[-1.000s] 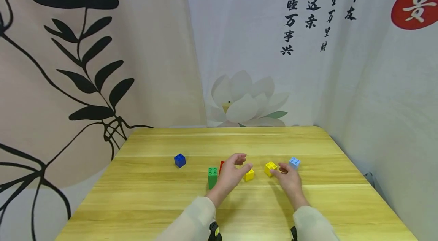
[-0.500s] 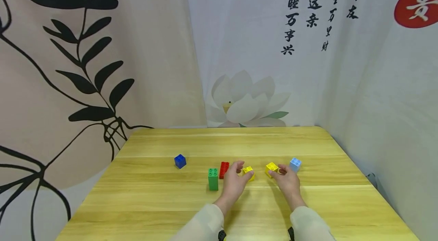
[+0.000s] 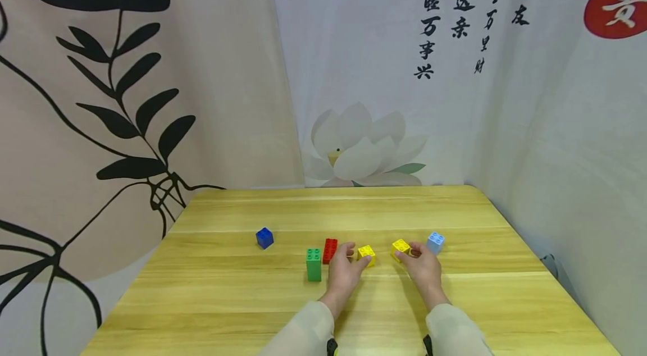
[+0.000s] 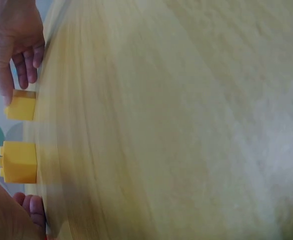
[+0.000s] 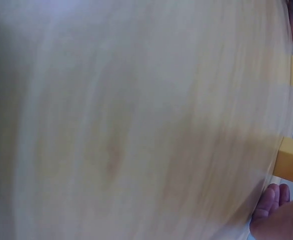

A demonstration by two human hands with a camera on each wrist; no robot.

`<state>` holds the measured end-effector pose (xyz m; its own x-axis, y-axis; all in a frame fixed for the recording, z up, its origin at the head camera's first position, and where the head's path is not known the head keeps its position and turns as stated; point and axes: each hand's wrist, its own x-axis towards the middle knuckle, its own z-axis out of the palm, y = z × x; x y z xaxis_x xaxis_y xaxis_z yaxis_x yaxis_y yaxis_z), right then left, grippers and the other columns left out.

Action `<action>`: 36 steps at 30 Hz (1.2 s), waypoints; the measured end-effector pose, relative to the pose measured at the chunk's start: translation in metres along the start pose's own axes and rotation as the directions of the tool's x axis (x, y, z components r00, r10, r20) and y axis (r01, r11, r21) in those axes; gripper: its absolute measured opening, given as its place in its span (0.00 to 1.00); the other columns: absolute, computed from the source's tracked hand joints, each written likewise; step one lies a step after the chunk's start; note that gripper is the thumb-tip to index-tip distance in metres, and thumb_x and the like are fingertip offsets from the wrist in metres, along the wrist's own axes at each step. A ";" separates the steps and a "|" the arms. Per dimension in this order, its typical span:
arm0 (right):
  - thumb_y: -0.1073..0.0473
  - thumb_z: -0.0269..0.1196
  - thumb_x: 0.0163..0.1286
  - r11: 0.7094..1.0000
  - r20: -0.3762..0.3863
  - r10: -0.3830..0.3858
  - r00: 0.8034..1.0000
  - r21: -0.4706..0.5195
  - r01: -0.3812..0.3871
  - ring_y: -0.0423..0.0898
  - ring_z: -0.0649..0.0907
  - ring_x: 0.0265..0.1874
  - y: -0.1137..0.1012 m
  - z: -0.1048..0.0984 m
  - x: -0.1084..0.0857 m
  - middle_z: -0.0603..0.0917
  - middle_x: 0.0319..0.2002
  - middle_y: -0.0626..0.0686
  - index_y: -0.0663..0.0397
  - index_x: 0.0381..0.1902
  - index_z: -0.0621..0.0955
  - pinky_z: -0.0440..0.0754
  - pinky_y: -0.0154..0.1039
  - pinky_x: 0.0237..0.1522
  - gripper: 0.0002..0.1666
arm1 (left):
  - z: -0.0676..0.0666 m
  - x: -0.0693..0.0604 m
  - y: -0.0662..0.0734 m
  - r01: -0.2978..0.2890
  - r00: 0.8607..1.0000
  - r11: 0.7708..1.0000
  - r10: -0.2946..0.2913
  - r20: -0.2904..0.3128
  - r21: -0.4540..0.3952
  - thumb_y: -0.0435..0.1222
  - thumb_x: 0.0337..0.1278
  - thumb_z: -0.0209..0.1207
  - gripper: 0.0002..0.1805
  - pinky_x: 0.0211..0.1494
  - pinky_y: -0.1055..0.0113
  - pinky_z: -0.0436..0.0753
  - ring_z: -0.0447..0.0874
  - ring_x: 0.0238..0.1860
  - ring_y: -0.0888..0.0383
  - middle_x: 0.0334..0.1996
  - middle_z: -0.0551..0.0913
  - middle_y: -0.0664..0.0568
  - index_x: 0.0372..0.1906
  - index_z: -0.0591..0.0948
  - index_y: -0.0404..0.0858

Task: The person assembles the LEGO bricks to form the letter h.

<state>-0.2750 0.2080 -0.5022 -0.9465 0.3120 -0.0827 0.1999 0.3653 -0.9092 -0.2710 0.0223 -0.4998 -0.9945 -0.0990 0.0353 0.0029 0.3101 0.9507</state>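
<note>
My left hand (image 3: 344, 273) is beside a yellow toy block (image 3: 366, 255), with its thumb near the block's lower side and its fingers relaxed. A gap shows between those fingers and the block (image 4: 19, 162) in the left wrist view. My right hand (image 3: 423, 269) is beside a second yellow block (image 3: 400, 250), its thumb at that block's lower right corner; whether they touch is unclear. In the right wrist view the right hand (image 5: 281, 215) has loosely bent fingers just below the block (image 5: 290, 160). Both yellow blocks sit apart on the wooden table (image 3: 227, 300).
A red block (image 3: 329, 251) and an upright green block (image 3: 313, 265) stand left of my left hand. Farther left is a dark blue block (image 3: 264, 238). A light blue block (image 3: 435, 242) sits behind my right hand. Printed curtains (image 3: 232, 92) hang behind the table.
My left hand has moved right and toward me, uncovering the red block and more of the left yellow block. My right hand has shifted slightly; the blocks stay in place.
</note>
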 end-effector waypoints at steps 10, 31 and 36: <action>0.55 0.66 0.68 1.000 -0.001 0.009 1.000 -0.007 -0.009 0.65 0.72 0.59 0.000 -0.003 0.000 0.72 0.61 0.70 0.70 0.64 0.71 0.74 0.56 0.58 0.34 | 0.002 0.003 -0.001 -0.003 1.000 0.998 0.002 0.020 0.058 0.39 0.56 0.70 0.27 0.53 0.54 0.80 0.79 0.51 0.48 0.50 0.80 0.47 0.59 0.78 0.35; 0.55 0.64 0.70 0.998 0.067 -0.031 0.997 -0.053 0.035 0.63 0.74 0.57 0.005 -0.009 0.003 0.74 0.59 0.70 0.67 0.64 0.73 0.75 0.56 0.55 0.31 | 0.004 0.006 -0.007 -0.085 0.996 0.994 0.083 0.022 0.065 0.34 0.57 0.69 0.16 0.39 0.66 0.82 0.78 0.38 0.58 0.39 0.83 0.49 0.48 0.82 0.32; 0.54 0.64 0.71 0.998 0.110 -0.038 0.993 -0.051 0.044 0.64 0.74 0.57 0.006 -0.011 0.002 0.74 0.60 0.70 0.67 0.65 0.74 0.76 0.56 0.54 0.31 | 0.001 0.005 -0.008 -0.091 0.995 0.994 0.088 0.042 0.062 0.36 0.57 0.69 0.16 0.40 0.66 0.81 0.78 0.39 0.58 0.40 0.83 0.51 0.48 0.82 0.34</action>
<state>-0.2733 0.2210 -0.5035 -0.9755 0.1997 -0.0920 0.1706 0.4232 -0.8898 -0.2757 0.0202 -0.5071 -0.9939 -0.0314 0.1060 0.0865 0.3762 0.9225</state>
